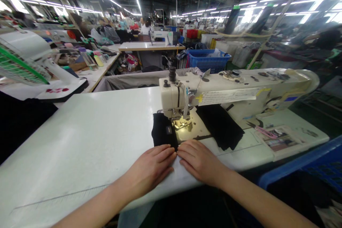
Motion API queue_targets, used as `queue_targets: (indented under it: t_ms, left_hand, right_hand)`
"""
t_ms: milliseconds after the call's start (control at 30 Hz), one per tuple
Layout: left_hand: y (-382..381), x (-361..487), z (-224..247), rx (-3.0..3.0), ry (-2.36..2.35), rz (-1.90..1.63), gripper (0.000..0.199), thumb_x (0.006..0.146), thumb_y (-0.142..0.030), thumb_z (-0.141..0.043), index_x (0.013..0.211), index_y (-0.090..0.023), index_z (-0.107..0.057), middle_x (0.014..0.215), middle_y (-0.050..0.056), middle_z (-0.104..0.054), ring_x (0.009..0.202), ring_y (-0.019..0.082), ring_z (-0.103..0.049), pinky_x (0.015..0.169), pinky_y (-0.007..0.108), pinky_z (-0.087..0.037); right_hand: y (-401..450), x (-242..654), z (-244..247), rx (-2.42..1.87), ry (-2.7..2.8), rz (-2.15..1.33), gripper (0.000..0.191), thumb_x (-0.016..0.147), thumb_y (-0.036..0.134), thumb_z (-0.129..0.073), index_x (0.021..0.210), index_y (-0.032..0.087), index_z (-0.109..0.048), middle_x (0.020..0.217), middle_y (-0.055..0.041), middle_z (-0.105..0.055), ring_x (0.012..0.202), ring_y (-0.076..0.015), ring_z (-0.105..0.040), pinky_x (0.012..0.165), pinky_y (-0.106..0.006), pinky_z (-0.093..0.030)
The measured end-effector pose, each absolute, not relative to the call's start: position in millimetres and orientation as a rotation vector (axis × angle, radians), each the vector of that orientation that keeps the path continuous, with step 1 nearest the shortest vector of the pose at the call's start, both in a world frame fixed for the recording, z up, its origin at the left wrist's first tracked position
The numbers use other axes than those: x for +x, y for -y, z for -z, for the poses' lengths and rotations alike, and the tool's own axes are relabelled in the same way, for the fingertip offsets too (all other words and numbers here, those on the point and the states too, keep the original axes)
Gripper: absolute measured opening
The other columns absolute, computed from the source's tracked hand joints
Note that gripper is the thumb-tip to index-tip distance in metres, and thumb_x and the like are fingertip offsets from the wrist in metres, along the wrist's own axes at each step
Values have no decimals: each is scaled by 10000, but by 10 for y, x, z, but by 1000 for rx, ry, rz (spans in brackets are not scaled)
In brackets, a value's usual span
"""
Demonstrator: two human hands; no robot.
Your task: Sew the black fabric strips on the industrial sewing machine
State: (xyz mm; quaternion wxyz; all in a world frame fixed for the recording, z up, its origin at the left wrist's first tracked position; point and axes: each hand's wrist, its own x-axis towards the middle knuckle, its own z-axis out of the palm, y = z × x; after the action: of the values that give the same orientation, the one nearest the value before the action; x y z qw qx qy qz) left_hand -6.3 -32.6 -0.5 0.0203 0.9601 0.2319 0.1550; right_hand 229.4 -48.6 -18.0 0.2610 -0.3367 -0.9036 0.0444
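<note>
A black cloth piece (162, 131) with a small dark label lies at the lit needle area of the sewing machine (240, 85). Its near edge is under the fingertips of my left hand (153, 165), which are pressed together on it. My right hand (199, 160) meets the left at the cloth's near right corner, fingers closed on that edge. The fingertips of both hands almost touch. A stack of black cloth pieces (220, 126) rests on the machine bed to the right, beneath the machine arm.
Pink-handled scissors (265, 131) lie on the right of the white table (107, 131). A blue basket (299, 164) stands at the lower right, another blue basket (207, 60) behind the machine. A white fan (29, 57) is at the left, dark cloth (18, 124) below it.
</note>
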Motion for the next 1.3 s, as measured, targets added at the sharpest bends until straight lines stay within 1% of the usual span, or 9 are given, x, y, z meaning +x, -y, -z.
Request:
queue_targets:
  t_ms: [233,400,600,833,1100,1300]
  left_hand:
    - [121,-62,22,2953,-725,-481,326,1009,-279,-487,1283,-144,-603,1221,137,-662,1192,280,-606,1004,448,-561]
    - [11,-64,14,2960,-745,-450,327,1019,-280,-463,1272,-129,-604,1224,139,-653,1188,272,-598,996,438,-560]
    - [-144,-68,8,2970,-785,-431,325,1026,-287,-449,1264,-128,-603,1216,128,-652,1158,264,-604,979,427,-560]
    - [-315,-61,6,2968,-797,-479,313,1038,-308,-426,1217,-149,-628,1190,122,-653,1138,248,-611,961,407,-562]
    - [-514,-72,22,2943,-844,-437,326,1035,-303,-418,1215,-138,-635,1195,128,-644,1146,257,-602,979,412,-553]
    - [-585,-67,11,2917,-838,-457,325,1031,-284,-413,1218,-131,-631,1195,131,-640,1139,252,-600,981,420,-553]
  right_hand:
    - [310,2273,197,-956,2438,-115,211,1006,216,-493,1137,147,-644,1087,-101,-657,1054,-236,-577,977,-422,-477]
    - [200,2265,189,-1020,2430,-78,176,985,215,-547,1094,144,-666,1013,-83,-637,981,-242,-566,887,-401,-490]
    - [75,2235,185,-1093,2431,-15,142,964,214,-586,1061,163,-677,964,-69,-624,954,-240,-557,853,-380,-474]
    - [-50,2190,199,-1176,2430,62,155,954,220,-612,1085,177,-682,902,-61,-627,905,-242,-565,795,-361,-453]
    - [-97,2169,174,-1243,2432,36,170,968,230,-595,1107,189,-684,976,-81,-643,978,-263,-561,850,-388,-449]
    - [76,2200,139,-1268,2431,13,135,940,208,-623,1054,159,-677,968,-80,-627,950,-263,-548,862,-408,-458]
